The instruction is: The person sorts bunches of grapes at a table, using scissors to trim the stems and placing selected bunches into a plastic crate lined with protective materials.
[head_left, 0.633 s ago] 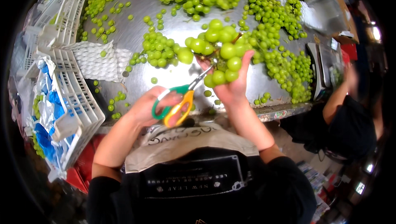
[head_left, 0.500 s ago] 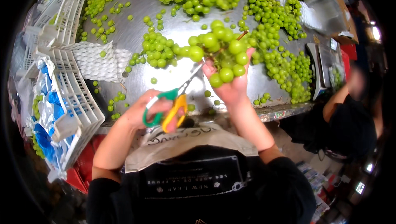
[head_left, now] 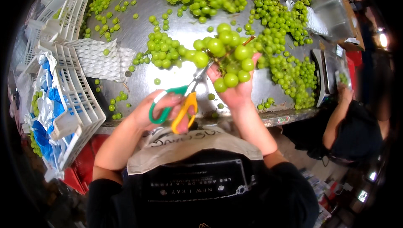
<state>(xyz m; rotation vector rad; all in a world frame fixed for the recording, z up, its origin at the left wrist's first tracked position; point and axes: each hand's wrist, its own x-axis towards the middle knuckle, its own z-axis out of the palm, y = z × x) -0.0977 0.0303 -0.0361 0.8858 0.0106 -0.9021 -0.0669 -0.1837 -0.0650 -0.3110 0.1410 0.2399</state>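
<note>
My left hand (head_left: 156,109) grips a pair of scissors (head_left: 184,102) with one green and one yellow handle, fingers through the loops. The blades point up and right, their tips at the underside of a bunch of green grapes (head_left: 226,43). That bunch rests in my right hand (head_left: 237,93), which cups it from below over the metal table; a brown stem sticks out at its upper right. Most of my right fingers are hidden behind the grapes. Just beyond, to the left, another grape bunch (head_left: 163,49) lies on the table.
More bunches (head_left: 281,16) and loose grapes cover parts of the metal table (head_left: 138,31). White crates (head_left: 77,106) with blue and white wrapping line the left, beside a white foam net (head_left: 98,62). At right stand a scale (head_left: 321,77), a clear plastic box (head_left: 329,10) and another person (head_left: 352,123).
The scissors have moved slightly right and up, bringing the blade tips in under the held bunch. At the right, the other person's hand has moved to the things beside the scale.
</note>
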